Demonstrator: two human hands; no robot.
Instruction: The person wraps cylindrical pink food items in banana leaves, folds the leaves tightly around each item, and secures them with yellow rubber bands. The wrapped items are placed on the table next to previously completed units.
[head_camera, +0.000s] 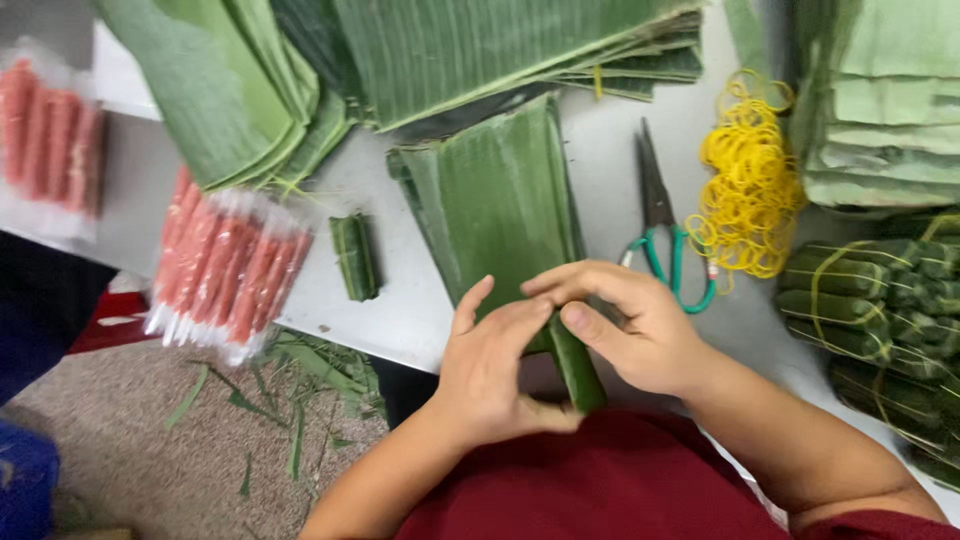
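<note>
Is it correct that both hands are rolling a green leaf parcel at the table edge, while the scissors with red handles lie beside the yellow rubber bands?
Not quite. The scissors have green handles, not red, as the head view shows. The rest holds: the left hand and right hand hold the leaf parcel at the table edge, and the scissors lie beside the yellow rubber bands.

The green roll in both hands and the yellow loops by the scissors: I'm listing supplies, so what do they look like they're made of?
Green roll: apparently banana leaf, matte, with fine parallel veins like the leaf sheet behind it; left hand and right hand both grip it.
Yellow loops: probably rubber bands, thin, limp and tangled.
</note>
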